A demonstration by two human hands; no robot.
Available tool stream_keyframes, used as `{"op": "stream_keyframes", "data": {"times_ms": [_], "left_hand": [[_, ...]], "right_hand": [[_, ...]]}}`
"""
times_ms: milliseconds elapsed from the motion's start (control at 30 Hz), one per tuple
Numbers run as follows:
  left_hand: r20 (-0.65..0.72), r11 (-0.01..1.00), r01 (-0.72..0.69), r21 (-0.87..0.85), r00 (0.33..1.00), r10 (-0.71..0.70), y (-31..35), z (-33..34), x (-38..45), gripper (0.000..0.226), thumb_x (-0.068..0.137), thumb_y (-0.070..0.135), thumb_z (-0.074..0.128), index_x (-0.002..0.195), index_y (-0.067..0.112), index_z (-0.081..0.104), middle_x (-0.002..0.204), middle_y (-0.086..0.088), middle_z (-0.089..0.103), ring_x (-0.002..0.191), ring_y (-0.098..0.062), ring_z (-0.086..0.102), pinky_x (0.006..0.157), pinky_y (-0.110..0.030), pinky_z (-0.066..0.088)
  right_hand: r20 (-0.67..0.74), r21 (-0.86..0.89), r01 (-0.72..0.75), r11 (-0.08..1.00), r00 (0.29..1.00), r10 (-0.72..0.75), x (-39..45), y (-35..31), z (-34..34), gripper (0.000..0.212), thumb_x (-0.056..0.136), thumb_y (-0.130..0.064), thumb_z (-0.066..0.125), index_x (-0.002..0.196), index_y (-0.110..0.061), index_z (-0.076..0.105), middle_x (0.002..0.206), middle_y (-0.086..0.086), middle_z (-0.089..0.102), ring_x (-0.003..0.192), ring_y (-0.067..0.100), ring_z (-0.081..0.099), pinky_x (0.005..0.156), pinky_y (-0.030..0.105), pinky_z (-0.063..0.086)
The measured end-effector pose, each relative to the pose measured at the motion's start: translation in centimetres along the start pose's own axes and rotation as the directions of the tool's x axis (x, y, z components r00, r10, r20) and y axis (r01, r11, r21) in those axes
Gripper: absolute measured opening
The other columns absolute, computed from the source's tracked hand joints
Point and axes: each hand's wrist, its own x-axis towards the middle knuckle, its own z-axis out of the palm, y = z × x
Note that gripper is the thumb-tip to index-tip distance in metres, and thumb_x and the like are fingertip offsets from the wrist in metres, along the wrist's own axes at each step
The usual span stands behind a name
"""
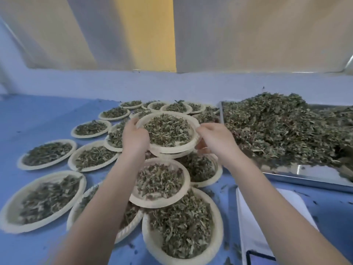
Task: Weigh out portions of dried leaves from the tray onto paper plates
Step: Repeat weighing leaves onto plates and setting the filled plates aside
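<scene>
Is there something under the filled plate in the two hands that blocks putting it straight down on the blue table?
Yes. The round paper plate of dried leaves, held by left hand and right hand, hangs over other filled plates; bare blue table shows only further left.

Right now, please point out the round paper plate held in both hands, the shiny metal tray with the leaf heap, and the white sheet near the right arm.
Held paper plate (172, 148), head view: near rim.
Metal tray (298, 171), head view: bare floor.
White sheet (254, 222), head view: centre.
</scene>
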Motion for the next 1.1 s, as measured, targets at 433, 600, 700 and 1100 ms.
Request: {"op": "stream_keyframes", "data": {"times_ms": [433,600,700,1100], "left_hand": [[0.280,0.980,0.004,0.198,0.958,-0.060,2.3,3.2,16.5,0.025,0.100,0.019,0.037,0.088,0.009,0.056,0.091,-0.005,0.054,0.078,-0.012,0.046,0.069,-0.027,0.036],[0.324,0.890,-0.054,0.452,0.940,-0.108,-0.7,4.2,19.7,0.043,0.104,0.034,0.023,0.122,0.008,0.052,0.112,-0.008,0.054,0.105,-0.023,0.051,0.087,-0.036,0.037],[0.289,0.805,-0.078,0.588,0.950,-0.119,-2.2,4.0,20.9,0.042,0.104,0.031,0.017,0.118,0.009,0.049,0.097,-0.010,0.057,0.086,-0.019,0.052,0.075,-0.032,0.039],[0.314,0.583,-0.331,0.742,0.940,0.135,-1.6,4.2,17.9,0.059,0.100,0.047,0.014,0.152,0.024,-0.001,0.160,0.002,0.001,0.147,-0.022,-0.004,0.114,-0.057,-0.001]], "right_hand": [[-0.111,-0.010,-0.145,0.989,0.984,0.143,16.8,0.7,5.6,0.037,0.094,-0.020,0.045,0.128,-0.010,0.054,0.063,0.001,0.056,0.063,0.020,0.051,0.060,0.033,0.041],[-0.008,-0.243,-0.170,0.955,0.985,0.173,19.2,2.3,7.2,0.042,0.099,-0.040,0.031,0.105,-0.011,0.060,0.092,0.004,0.062,0.088,0.026,0.061,0.074,0.035,0.046],[0.018,-0.457,-0.083,0.886,0.995,0.102,19.9,3.8,8.3,0.046,0.099,-0.045,0.022,0.070,-0.015,0.042,0.073,0.005,0.041,0.074,0.025,0.052,0.068,0.032,0.040],[0.116,-0.647,0.076,0.759,0.993,0.000,17.4,3.3,7.3,0.058,0.101,-0.045,0.013,0.153,-0.018,0.013,0.160,0.003,0.006,0.147,0.024,0.003,0.118,0.050,0.005]]}}
